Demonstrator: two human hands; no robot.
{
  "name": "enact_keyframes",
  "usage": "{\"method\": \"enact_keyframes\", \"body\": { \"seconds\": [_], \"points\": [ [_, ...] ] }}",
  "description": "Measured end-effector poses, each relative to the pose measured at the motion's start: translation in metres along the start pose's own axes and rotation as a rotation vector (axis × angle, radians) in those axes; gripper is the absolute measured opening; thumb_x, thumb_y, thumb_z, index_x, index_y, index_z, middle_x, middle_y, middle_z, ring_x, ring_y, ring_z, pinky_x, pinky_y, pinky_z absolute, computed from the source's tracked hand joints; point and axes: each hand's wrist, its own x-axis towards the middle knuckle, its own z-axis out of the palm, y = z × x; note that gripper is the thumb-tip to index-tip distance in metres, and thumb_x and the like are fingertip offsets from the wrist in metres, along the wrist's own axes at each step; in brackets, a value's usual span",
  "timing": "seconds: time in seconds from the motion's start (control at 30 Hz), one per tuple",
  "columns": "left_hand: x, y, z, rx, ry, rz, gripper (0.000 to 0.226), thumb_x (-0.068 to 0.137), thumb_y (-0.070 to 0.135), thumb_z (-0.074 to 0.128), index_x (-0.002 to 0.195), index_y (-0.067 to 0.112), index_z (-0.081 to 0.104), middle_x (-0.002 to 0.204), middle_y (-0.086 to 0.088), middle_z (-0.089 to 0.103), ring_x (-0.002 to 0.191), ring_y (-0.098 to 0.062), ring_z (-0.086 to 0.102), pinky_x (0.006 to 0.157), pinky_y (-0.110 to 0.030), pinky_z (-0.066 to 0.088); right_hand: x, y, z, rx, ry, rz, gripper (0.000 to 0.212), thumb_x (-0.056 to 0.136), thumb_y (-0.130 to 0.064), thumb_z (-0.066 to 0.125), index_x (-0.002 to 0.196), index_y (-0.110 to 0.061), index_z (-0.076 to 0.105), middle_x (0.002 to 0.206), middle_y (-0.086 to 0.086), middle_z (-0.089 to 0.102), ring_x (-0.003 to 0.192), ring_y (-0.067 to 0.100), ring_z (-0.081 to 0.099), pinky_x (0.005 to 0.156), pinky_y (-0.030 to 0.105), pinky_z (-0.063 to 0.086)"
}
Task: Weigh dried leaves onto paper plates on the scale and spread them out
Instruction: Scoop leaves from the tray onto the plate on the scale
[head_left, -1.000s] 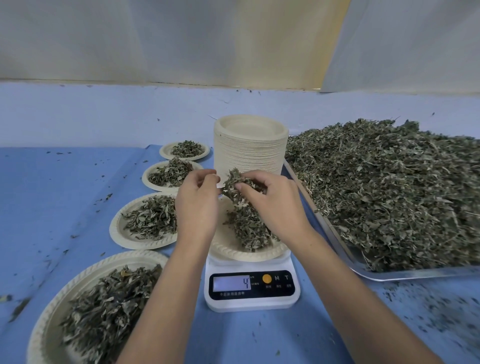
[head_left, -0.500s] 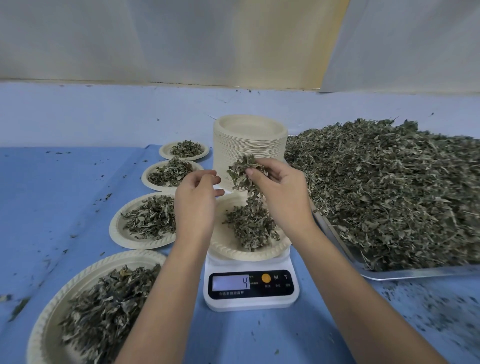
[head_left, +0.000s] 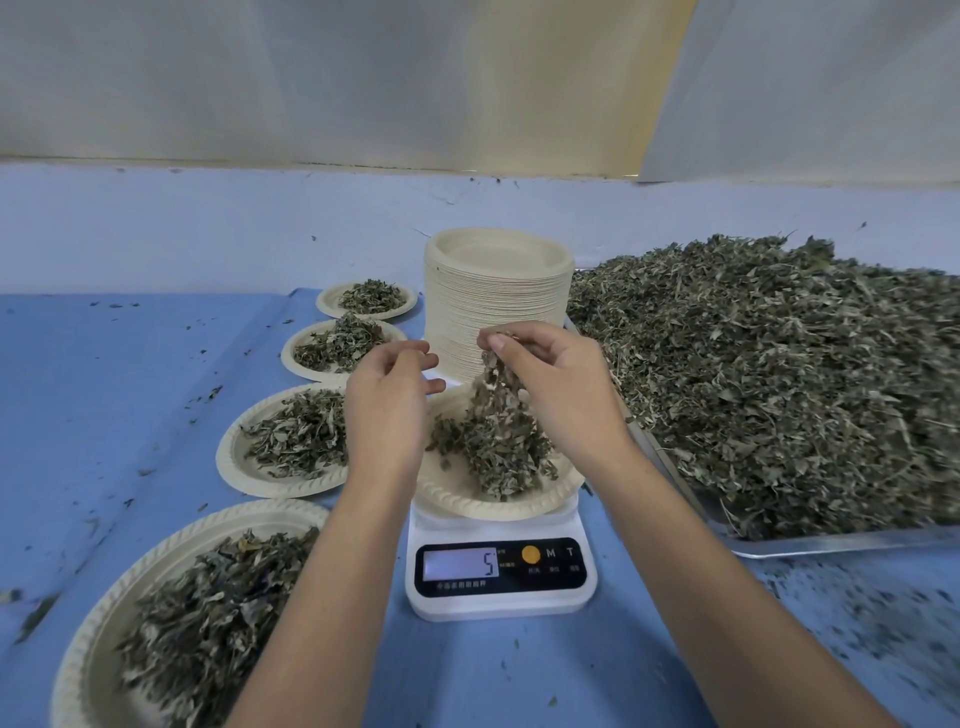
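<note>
Over plate (head_left: 467, 506), right grip (head_left: 550, 384) pinches leaves (head_left: 496, 384).

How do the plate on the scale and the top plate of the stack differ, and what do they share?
The scale plate holds dried leaves; the stack's top plate is bare. The scale plate sits alone; the stack's top plate caps a tall pile. Both are round and cream.
</note>
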Motion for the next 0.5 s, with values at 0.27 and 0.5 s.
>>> {"method": "enact_keyframes", "body": {
  "seconds": [0.27,0.5],
  "points": [
    [0.001,-0.001,0.000,-0.006,0.001,-0.007,0.023,0.094,0.013,0.041,0.095,0.022,0.063,0.097,0.003,0.068,0.073,-0.010,0.063,0.061,-0.024,0.044,0.002,-0.004,0.000,0.156,0.062,0.011,0.017,0.089,-0.005,0.063,0.088,-0.020,0.071,0.090,0.002,0.074,0.085,0.010,0.069,0.074,0.021,0.055],
    [0.001,-0.001,-0.001,-0.009,-0.005,-0.001,0.024,0.094,0.012,0.041,0.091,0.023,0.062,0.097,0.002,0.068,0.072,-0.011,0.063,0.061,-0.024,0.043,0.001,-0.012,0.000,0.303,0.097,0.024,0.016,0.089,0.000,0.061,0.097,-0.012,0.070,0.098,0.005,0.072,0.087,0.009,0.067,0.077,0.020,0.055]
  ]
}}
